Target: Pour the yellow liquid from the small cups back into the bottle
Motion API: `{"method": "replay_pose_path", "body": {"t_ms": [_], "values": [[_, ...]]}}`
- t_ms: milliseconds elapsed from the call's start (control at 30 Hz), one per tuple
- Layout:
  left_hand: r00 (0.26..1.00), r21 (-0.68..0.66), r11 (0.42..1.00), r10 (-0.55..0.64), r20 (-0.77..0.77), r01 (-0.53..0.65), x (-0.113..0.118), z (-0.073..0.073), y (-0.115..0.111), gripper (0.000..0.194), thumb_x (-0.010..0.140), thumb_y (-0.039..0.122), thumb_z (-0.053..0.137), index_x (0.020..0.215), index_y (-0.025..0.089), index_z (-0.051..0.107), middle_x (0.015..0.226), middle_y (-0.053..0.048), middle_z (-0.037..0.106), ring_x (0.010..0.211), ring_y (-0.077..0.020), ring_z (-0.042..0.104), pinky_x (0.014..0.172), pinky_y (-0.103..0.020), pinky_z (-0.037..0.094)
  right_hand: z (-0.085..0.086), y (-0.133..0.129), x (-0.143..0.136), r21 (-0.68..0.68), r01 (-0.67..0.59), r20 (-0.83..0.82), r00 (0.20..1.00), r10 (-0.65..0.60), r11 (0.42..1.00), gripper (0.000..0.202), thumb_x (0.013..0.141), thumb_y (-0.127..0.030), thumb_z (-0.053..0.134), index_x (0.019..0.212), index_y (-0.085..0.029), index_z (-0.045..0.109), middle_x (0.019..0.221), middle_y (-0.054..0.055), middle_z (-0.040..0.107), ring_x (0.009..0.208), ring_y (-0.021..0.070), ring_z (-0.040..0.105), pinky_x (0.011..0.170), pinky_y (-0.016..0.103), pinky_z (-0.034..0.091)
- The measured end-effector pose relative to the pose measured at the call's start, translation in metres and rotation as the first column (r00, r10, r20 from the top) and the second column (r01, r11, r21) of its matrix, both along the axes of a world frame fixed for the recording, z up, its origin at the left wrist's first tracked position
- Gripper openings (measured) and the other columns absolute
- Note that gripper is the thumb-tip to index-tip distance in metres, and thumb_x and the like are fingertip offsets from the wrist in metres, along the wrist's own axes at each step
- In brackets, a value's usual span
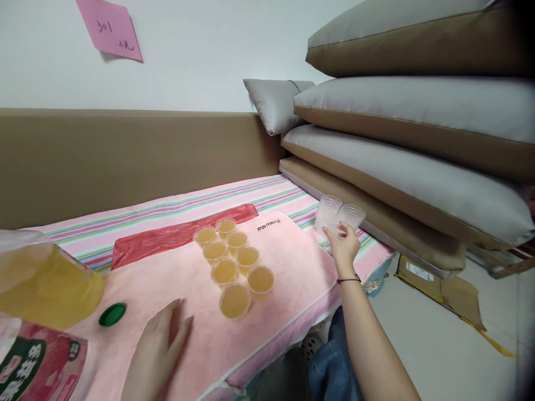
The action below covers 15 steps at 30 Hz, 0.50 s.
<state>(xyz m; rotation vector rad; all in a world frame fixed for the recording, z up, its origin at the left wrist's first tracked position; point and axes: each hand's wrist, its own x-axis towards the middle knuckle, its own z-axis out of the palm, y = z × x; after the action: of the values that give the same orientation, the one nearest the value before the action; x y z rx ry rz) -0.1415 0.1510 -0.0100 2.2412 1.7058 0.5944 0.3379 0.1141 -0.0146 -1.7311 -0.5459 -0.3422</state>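
Note:
At the right end of the pink mat (292,250), my right hand (346,248) has its fingers curled at the lower part of clear plastic cups (328,209). Two cup rims show side by side there; how many are nested cannot be seen. My left hand (156,345) rests near the mat's front, thumb and fingers apart, holding nothing. Between my hands stand several clear cups of yellowish drink (234,301) in two rows. A green bottle cap (112,314) lies left of my left hand, beside a large bottle (50,284) of yellow liquid with a red label.
A red plastic bag (179,231) lies flat behind the mat on a striped cloth (167,209). Grey and brown cushions (401,106) are stacked high at the right. Flattened cardboard (443,287) is on the floor. A pink note (111,28) hangs on the wall.

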Motion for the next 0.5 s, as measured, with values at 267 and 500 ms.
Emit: {"method": "replay_pose_path", "body": {"t_ms": [267,500], "values": [[1.0,0.013,1.0,0.004,0.01,-0.004,-0.0002,-0.0011,-0.0002,0.068,0.081,0.062,0.045,0.122,0.011,0.062,0.127,-0.019,0.07,0.117,-0.0345,0.065,0.104,-0.051,0.051,0.0001,-0.0065,-0.002,0.02,0.042,0.107,0.993,-0.044,0.999,0.062,0.068,-0.06,0.075,0.11,-0.019,0.054,0.104,0.01,0.058,0.077,0.022,0.053,0.078,0.043,0.049],[1.0,0.006,1.0,0.002,0.004,-0.002,-0.0008,0.0004,-0.0013,0.066,0.083,0.061,0.046,0.124,0.012,0.061,0.127,-0.018,0.069,0.118,-0.034,0.065,0.104,-0.051,0.051,-0.0006,-0.0057,-0.0006,-0.005,0.04,0.2,0.979,-0.038,0.999,0.054,0.071,-0.052,0.076,0.111,-0.018,0.061,0.108,0.013,0.055,0.087,0.0265,0.054,0.081,0.044,0.049]]}}
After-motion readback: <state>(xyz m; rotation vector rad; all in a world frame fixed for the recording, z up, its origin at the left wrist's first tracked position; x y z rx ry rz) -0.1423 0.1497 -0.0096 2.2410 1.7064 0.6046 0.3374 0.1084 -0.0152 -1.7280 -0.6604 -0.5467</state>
